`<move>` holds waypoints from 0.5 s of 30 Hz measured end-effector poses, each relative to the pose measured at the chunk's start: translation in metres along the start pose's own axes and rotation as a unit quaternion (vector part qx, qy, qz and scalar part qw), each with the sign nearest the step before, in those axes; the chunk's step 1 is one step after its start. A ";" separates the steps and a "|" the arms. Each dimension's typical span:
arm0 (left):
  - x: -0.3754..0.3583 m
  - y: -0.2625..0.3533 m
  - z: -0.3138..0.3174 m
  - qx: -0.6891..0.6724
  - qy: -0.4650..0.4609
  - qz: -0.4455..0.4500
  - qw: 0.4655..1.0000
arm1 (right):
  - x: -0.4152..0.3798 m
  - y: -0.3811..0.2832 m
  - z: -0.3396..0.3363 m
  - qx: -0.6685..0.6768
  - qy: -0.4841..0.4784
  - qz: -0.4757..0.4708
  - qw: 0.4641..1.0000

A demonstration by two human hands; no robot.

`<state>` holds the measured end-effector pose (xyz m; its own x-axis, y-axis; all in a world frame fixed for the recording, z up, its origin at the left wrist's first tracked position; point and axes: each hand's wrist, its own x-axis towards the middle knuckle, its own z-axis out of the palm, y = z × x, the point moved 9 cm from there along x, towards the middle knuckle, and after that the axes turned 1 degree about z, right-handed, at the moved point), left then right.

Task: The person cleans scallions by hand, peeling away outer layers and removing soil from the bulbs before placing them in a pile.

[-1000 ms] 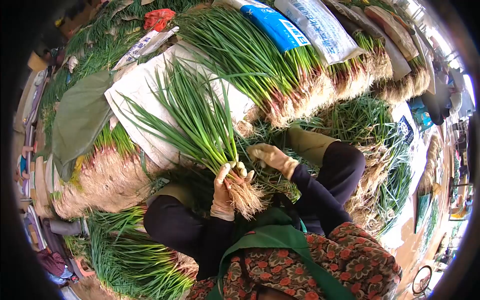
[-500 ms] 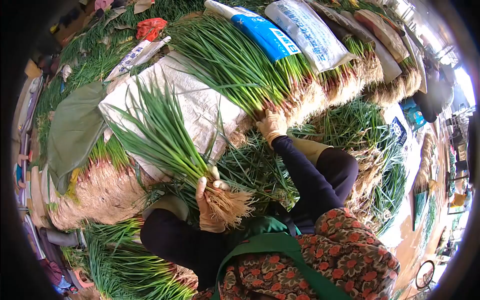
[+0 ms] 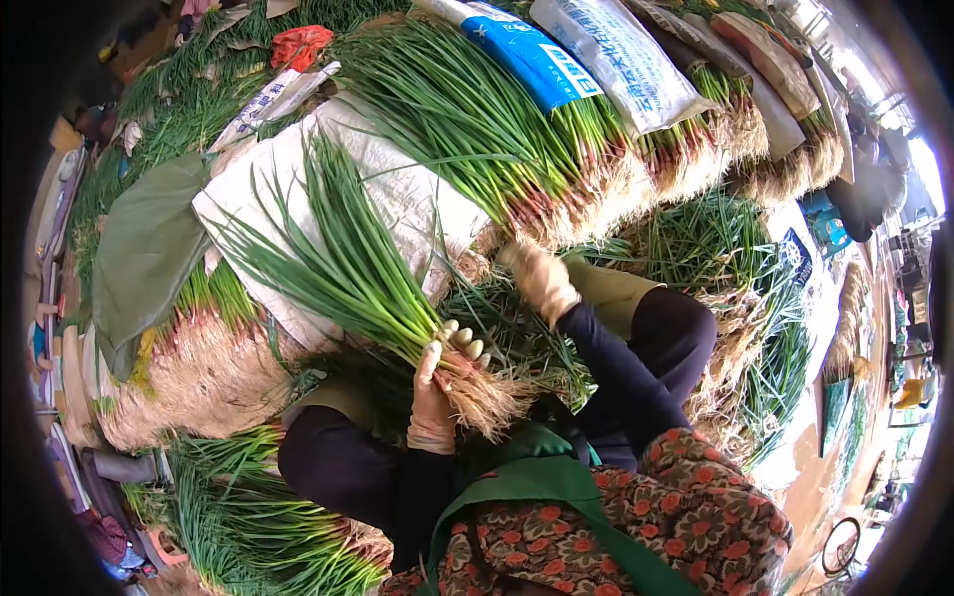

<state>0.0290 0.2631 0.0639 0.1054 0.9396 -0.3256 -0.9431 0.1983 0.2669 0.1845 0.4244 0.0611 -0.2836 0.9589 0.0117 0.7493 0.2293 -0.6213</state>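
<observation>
My left hand (image 3: 434, 397), in a pale glove, is wrapped round a bunch of scallions (image 3: 383, 288) just above its tan roots. The long green leaves fan out up and to the left over a white sack (image 3: 417, 214). My right hand (image 3: 542, 280), also gloved, is smeared by motion below the root ends of a large row of scallions (image 3: 477, 129). Whether its fingers hold anything is hidden by the blur. Loose green leaves (image 3: 507, 313) lie beneath both hands.
A blue-and-white sack (image 3: 532, 60) and a white printed sack (image 3: 626, 65) cover scallion rows at the back. Left of me, a dark green cloth (image 3: 149, 263) drapes over a rooted stack (image 3: 204, 382). More scallions (image 3: 268, 517) lie at lower left, and a leafy pile (image 3: 715, 238) is at right.
My right hand has drawn back from the root ends of the scallion row, downward and toward me. My left hand has shifted slightly right with its bunch, which looks fuller.
</observation>
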 end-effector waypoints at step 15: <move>0.006 0.003 -0.027 0.120 0.066 -0.027 0.990 | -0.102 -0.101 0.036 -0.236 0.028 -0.263 0.935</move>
<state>0.0183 0.2616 0.0387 0.0959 0.8845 -0.4566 -0.8333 0.3223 0.4492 0.1159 0.2973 0.0943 -0.6651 0.6972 0.2675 0.6995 0.7071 -0.1035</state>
